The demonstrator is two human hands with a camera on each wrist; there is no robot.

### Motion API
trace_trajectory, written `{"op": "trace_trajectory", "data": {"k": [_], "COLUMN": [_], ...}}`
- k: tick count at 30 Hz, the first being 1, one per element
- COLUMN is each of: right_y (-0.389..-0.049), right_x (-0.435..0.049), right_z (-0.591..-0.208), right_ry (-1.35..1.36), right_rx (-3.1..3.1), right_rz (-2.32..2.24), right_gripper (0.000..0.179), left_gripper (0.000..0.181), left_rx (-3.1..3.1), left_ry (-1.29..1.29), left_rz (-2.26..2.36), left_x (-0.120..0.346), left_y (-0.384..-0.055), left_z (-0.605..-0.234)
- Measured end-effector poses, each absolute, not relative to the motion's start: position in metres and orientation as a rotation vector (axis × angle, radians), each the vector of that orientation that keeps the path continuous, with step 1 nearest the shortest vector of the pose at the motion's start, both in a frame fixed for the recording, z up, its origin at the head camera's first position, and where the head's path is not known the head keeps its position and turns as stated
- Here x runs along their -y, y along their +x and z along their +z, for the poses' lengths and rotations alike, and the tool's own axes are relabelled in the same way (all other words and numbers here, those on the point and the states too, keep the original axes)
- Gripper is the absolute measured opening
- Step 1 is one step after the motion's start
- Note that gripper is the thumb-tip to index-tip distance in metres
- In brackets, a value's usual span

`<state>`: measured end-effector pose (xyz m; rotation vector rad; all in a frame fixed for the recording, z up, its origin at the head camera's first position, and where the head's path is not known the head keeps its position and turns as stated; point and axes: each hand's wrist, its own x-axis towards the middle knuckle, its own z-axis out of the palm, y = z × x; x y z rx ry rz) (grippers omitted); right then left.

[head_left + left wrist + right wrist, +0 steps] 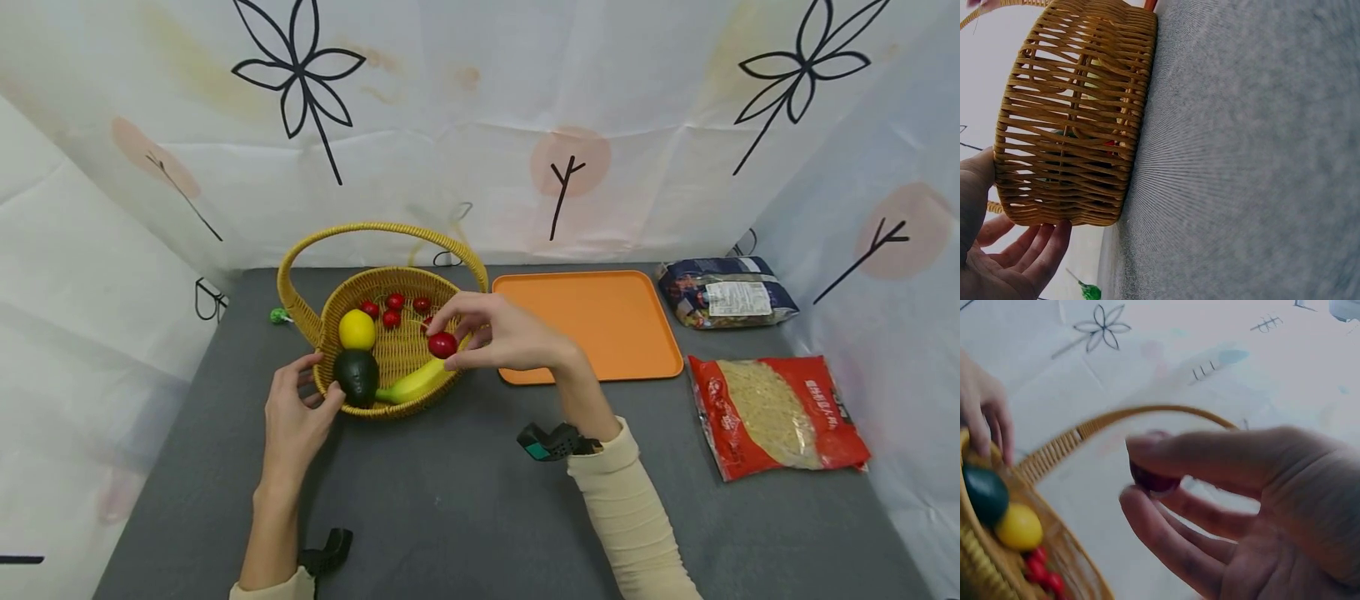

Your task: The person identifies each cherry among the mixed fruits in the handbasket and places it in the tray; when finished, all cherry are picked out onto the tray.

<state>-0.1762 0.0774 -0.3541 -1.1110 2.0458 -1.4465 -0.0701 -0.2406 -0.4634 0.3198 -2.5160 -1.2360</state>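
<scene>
Red fruit (1155, 481) part-covered by pinching right hand (502, 333), right wrist view.

You have one dark red fruit (442, 345) in your right hand (502, 333) and one basket (393, 354) at your left hand (296, 408), holding one avocado (356, 377), one yellow fruit (357, 329), one banana (415, 383) and at least five small red fruits (391, 318). Right of your right hand are one tray (600, 325) and two bags (780, 414); beyond your left, one lollipop (280, 316).

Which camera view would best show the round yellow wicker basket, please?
The head view: the basket appears nearly whole, handle included. The left wrist view shows mainly its woven side; the right wrist view crops it at the frame's edge.
</scene>
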Motion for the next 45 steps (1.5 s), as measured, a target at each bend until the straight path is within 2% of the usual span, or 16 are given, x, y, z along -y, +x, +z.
{"op": "trace_trajectory", "data": {"k": [7,12,20,29,39,45], "right_y": [-0.182,-0.199,-0.242,-0.275,-0.273,-0.251], "right_x": [-0.141,-0.168,-0.163,-0.147,-0.149,-0.151], "right_z": [-0.361,-0.38,-0.43,-0.468,-0.466,-0.436], "right_ry": [-0.958,-0.792,-0.516,-0.47,-0.479,-0.583], "right_rx": [-2.103,-2.278,-2.622,-2.688,-2.694,-2.581], "right_rz": [-1.484,-1.506,-1.391,-1.218,-1.283,-1.576], "right_gripper": [0.034,0.038,0.04,0.039,0.045,0.032], "left_gripper": [0.05,0.05,0.05,0.052,0.052,0.052], "left_rx": [2.52,2.523,2.516,2.535,2.538,2.536], "left_ry": [0.318,0.313,0.3,0.336,0.333,0.34], "left_rz": [-1.226,-1.227,-1.245,-1.276,-1.28,-1.285], "left_x": [0.24,0.239,0.239,0.242,0.242,0.243], "left_y": [-0.07,-0.071,-0.072,-0.072,-0.072,-0.071], "left_z": [-0.463,-0.462,-0.464,-0.465,-0.464,-0.465]}}
